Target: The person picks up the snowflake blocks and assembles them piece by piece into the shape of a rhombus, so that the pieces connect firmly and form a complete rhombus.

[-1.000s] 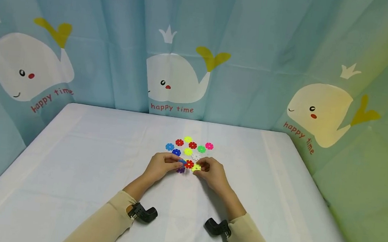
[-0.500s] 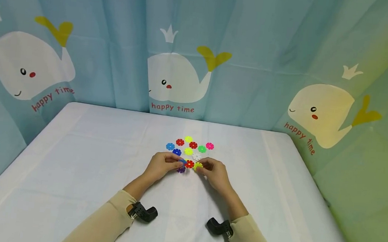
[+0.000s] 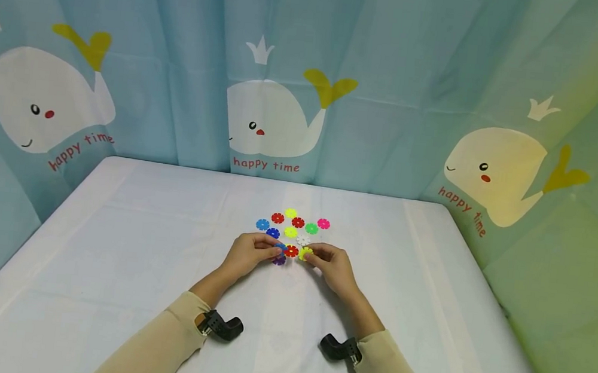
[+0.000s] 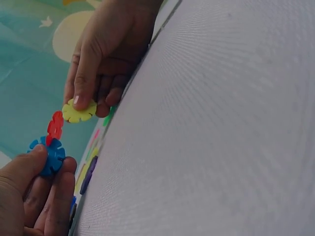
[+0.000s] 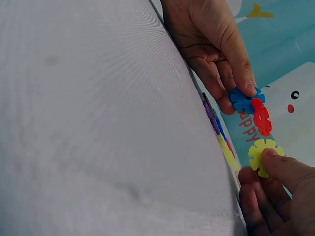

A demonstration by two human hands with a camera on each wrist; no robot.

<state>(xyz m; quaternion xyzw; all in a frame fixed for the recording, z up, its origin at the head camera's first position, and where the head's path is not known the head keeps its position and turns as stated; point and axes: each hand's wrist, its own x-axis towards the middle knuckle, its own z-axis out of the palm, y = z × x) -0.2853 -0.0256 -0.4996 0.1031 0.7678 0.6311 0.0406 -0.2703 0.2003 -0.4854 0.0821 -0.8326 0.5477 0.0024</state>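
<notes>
My left hand (image 3: 249, 255) pinches a blue notched snowflake disc (image 4: 53, 158) between thumb and fingers. A red snowflake disc (image 4: 55, 126) is slotted into the blue one at an angle and juts toward the other hand. Between the thumb and fingers of my right hand (image 3: 335, 268) is a yellow snowflake disc (image 5: 262, 156). In both wrist views a small gap shows between the yellow and red discs. Both hands hold their discs a little above the table. A purple disc (image 3: 279, 260) lies just below the left fingertips.
Several loose discs lie on the white table (image 3: 137, 243) beyond the hands, among them a white one (image 3: 303, 240), a green one (image 3: 312, 228), a pink one (image 3: 323, 224) and a dark blue one (image 3: 273, 233). A whale-print curtain (image 3: 390, 141) hangs behind and beside the table.
The right hand has moved slightly up and right, and its yellow disc has turned to stand more upright beside the red one. The left hand stays nearly still.
</notes>
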